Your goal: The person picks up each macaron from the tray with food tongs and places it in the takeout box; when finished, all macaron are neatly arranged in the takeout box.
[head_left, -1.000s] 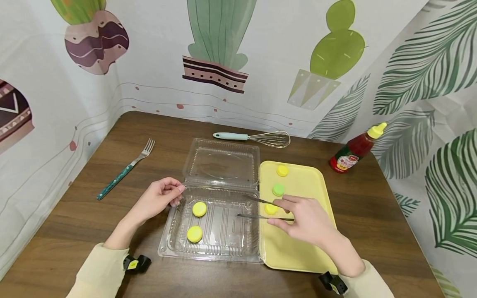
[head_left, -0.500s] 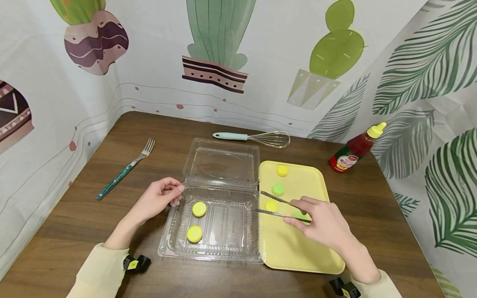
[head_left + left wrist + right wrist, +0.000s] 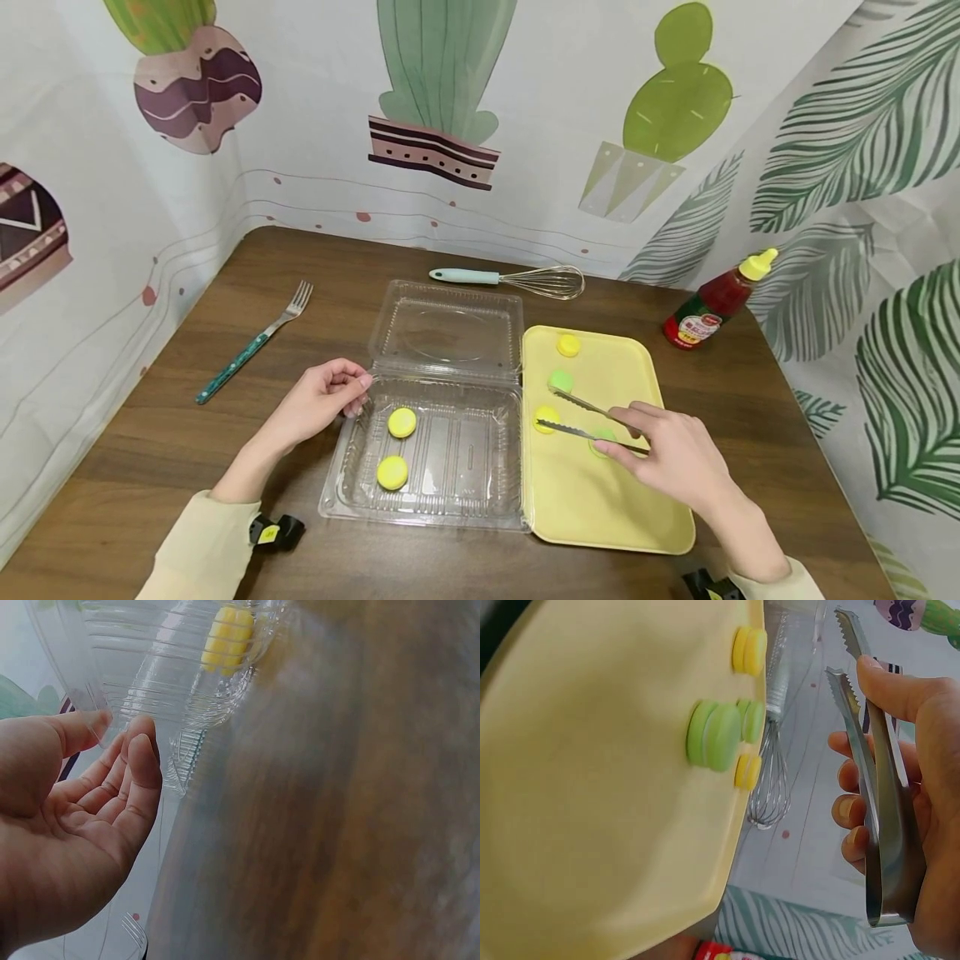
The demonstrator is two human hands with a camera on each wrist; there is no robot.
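Head: the left hand (image 3: 318, 402) pinches a clear container (image 3: 465, 467) at its edge; the right hand (image 3: 678, 457) grips spread tongs (image 3: 572, 431) above macarons (image 3: 560, 381) on a yellow tray (image 3: 600, 512). Left wrist: thumb touches container. Right wrist: fingers curl round tongs.

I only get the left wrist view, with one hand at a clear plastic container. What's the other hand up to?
Observer: The right hand holds metal tongs.
Visitor: Are they gripping anything?
Observer: No, the right wrist view shows nothing clamped in them.
Visitor: And what's beneath them?
Observer: A yellow tray bearing two yellow macarons and two green macarons.
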